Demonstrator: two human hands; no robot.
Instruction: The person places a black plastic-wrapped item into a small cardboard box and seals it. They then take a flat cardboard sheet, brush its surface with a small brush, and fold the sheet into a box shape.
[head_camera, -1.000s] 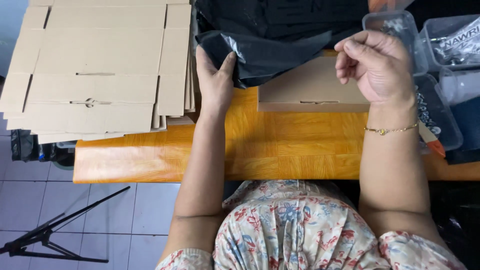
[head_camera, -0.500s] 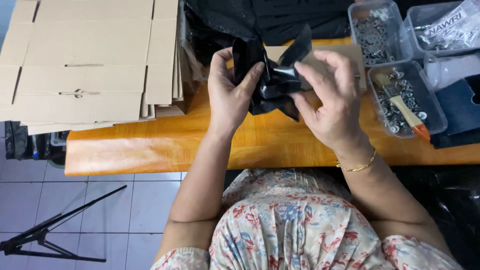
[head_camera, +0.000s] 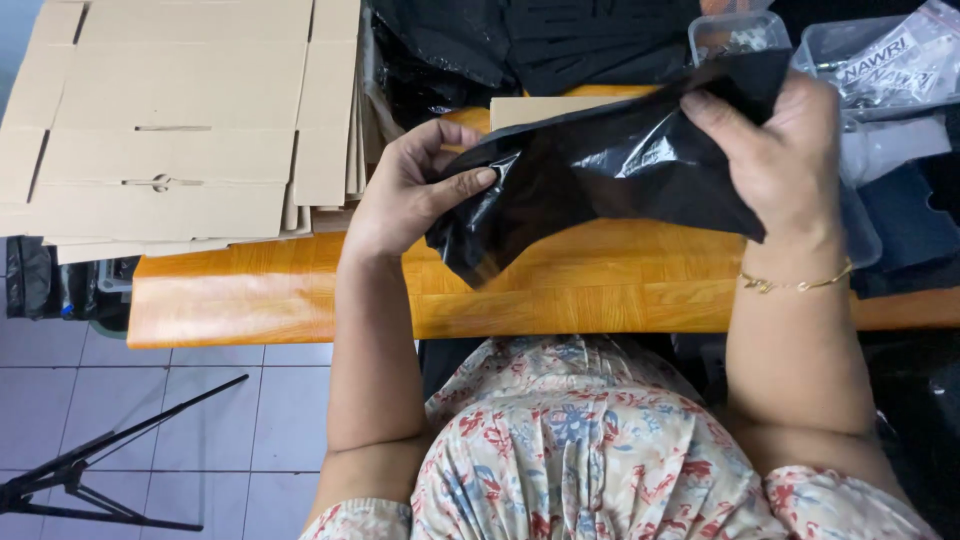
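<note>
**Hands stretch a black bag**

Fingers of the left hand (head_camera: 410, 195) pinch one end of a black plastic bag (head_camera: 600, 170); the right hand (head_camera: 785, 160) grips the other end. The bag hangs above the orange wooden table (head_camera: 560, 290). Flattened cardboard boxes (head_camera: 180, 120) lie left, clear plastic containers (head_camera: 870, 60) right.

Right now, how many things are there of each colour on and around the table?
Black: 2, the plastic bag held by the left hand and right hand, and the pile of black bags.
Brown: 2, the stack of flat cardboard boxes and one cardboard piece.
Clear: 2, plastic containers.
Total: 6
</note>
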